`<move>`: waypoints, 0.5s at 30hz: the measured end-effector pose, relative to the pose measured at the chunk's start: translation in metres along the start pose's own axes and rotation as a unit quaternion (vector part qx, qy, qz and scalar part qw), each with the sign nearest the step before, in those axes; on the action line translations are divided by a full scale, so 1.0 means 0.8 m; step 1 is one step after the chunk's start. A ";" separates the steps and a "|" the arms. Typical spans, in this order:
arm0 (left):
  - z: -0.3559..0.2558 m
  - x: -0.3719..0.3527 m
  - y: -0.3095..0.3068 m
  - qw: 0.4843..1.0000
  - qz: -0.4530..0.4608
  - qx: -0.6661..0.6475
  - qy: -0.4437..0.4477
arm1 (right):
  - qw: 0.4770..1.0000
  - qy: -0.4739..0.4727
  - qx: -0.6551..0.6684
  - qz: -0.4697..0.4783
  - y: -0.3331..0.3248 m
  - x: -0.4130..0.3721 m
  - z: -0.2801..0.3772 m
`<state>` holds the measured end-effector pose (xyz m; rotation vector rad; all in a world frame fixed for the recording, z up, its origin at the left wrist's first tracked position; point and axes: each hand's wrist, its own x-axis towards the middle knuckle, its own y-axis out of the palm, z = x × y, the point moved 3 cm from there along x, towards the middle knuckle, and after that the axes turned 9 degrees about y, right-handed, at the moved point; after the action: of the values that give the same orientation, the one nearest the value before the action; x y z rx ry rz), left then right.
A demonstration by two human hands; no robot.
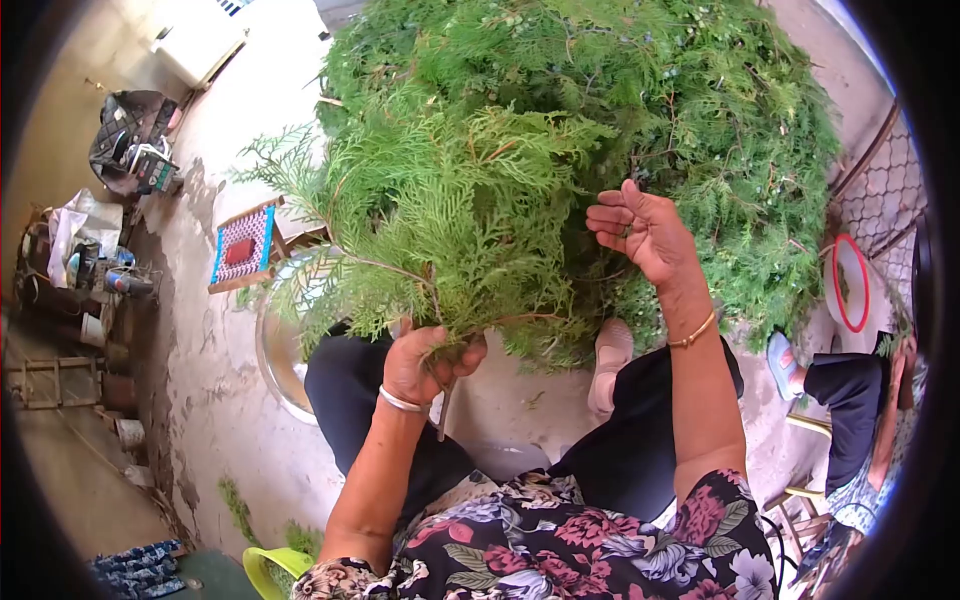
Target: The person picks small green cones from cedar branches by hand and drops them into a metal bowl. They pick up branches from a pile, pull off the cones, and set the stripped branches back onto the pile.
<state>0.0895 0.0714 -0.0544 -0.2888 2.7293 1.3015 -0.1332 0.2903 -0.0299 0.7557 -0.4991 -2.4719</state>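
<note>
The left hand (432, 362), as I see it, is clenched tight round the stems of a bunch of feathery green conifer sprigs (440, 215), with the cut ends hidden in the fist. The right hand (640, 232) is half open, fingers loosely curled, up against the big heap of green conifer branches (700, 110) beyond; I can make out nothing in it. Farther left, foliage covers most of a round metal basin (275, 360).

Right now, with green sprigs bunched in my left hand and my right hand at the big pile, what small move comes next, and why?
Probably pinch one sprig from the pile with your right hand and carry it to the bunch. Your left hand is shut around the bunch's stems; the right hand is open and empty, fingers at the pile's edge.
</note>
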 end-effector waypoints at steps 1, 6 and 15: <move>0.000 0.000 -0.003 0.999 0.013 -0.048 -0.010 | 1.000 0.007 -0.009 -0.018 -0.001 0.000 -0.001; -0.069 -0.025 -0.004 0.973 -0.145 0.127 0.130 | 0.999 0.016 -0.036 -0.034 -0.007 0.002 -0.003; -0.266 -0.182 -0.159 0.905 -0.306 0.148 0.257 | 0.995 0.034 -0.078 -0.059 -0.003 0.002 -0.007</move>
<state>0.2568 -0.1539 0.0086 -1.4900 2.7684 0.6900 -0.1319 0.2903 -0.0366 0.8231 -0.2405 -2.5483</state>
